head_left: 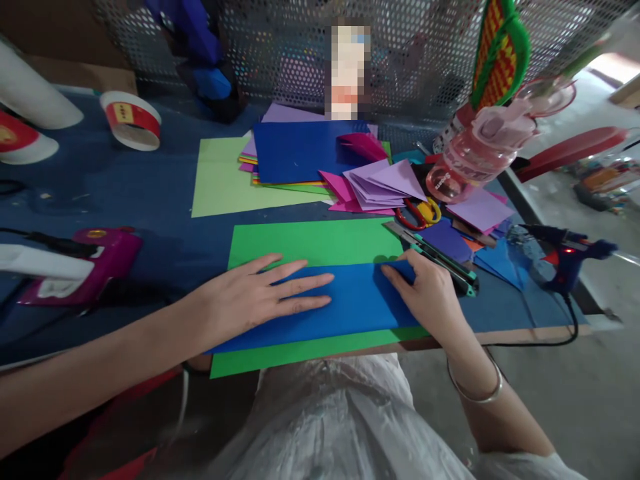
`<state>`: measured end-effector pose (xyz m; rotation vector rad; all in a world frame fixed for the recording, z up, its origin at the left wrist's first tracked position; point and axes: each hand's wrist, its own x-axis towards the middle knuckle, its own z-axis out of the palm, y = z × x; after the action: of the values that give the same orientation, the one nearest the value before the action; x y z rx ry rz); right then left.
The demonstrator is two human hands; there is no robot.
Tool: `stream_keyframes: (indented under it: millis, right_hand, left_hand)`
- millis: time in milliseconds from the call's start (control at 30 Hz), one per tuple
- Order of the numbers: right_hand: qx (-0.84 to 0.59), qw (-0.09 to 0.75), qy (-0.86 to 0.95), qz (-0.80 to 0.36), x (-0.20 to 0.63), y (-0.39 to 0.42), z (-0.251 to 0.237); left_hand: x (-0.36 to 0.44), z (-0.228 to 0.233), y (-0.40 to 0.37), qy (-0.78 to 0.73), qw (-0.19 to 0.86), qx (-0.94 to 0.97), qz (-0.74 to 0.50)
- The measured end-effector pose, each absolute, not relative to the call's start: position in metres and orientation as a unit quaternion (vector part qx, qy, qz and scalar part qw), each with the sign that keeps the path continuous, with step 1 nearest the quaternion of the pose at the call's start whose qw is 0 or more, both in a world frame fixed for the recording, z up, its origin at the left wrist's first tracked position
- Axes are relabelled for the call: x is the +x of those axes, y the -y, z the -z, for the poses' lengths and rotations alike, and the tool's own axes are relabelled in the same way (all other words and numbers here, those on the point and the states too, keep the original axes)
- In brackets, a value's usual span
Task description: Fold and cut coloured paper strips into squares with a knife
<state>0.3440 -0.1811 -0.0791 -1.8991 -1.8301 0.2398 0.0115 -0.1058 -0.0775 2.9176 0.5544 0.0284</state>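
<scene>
A blue sheet of paper lies on top of a larger green sheet at the table's front edge. My left hand rests flat on the blue sheet's left half, fingers spread. At its upper right corner, my right hand pinches the blue sheet's edge between thumb and curled fingers. The corner there is slightly raised. Just beyond my right hand lies a utility knife with a green and black handle, its blade end over the green sheet.
Stacked coloured paper and scissors lie behind the green sheet. A pink bottle stands at the back right. On the right edge is a glue gun with its cord. A purple device and paper cup are left.
</scene>
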Motion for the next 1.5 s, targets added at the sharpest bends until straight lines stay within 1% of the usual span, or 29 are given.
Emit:
stream_keyframes:
  millis: [67,200,333,467,533,700,767,833,1033,1200,1400,1500]
  right_hand:
    - [-0.695,0.249,0.669,-0.081,0.344,0.181,0.08]
    - [-0.698,0.242,0.669,-0.075,0.343,0.181,0.081]
    - [-0.696,0.223,0.678,-0.079,0.344,0.18,0.083]
    - [-0.707,0.213,0.669,-0.078,0.344,0.18,0.083]
    - [-0.719,0.196,0.662,-0.075,0.342,0.181,0.082]
    - [-0.763,0.118,0.633,-0.057,0.334,0.182,0.073]
    - [-0.773,0.105,0.623,-0.054,0.332,0.183,0.071]
    - [-0.778,0.112,0.616,-0.052,0.331,0.184,0.069]
    - [-0.775,0.167,0.607,-0.05,0.331,0.186,0.071]
    - [-0.772,0.163,0.612,-0.047,0.331,0.186,0.071]
    - [-0.762,0.17,0.625,-0.025,0.332,0.187,0.074]
    - [-0.76,0.163,0.629,-0.023,0.332,0.187,0.075]
  left_hand:
    - [0.013,0.08,0.105,-0.183,0.098,0.978,0.006]
    - [0.01,0.088,0.102,-0.142,0.074,0.987,0.019]
    - [0.007,0.096,0.097,-0.114,0.043,0.992,-0.029]
    - [0.009,0.09,0.098,-0.105,0.031,0.993,-0.045]
    - [0.011,0.086,0.102,-0.111,0.026,0.993,-0.043]
    - [0.02,0.079,0.111,-0.093,0.01,0.994,-0.061]
    - [0.026,0.077,0.113,-0.084,0.016,0.994,-0.068]
    - [0.031,0.076,0.113,-0.082,0.025,0.993,-0.08]
    - [0.034,0.08,0.11,-0.069,0.026,0.987,-0.141]
    - [0.031,0.089,0.112,-0.088,0.033,0.985,-0.145]
    - [0.036,0.091,0.117,-0.138,0.099,0.977,-0.129]
    - [0.039,0.09,0.116,-0.114,0.116,0.98,-0.116]
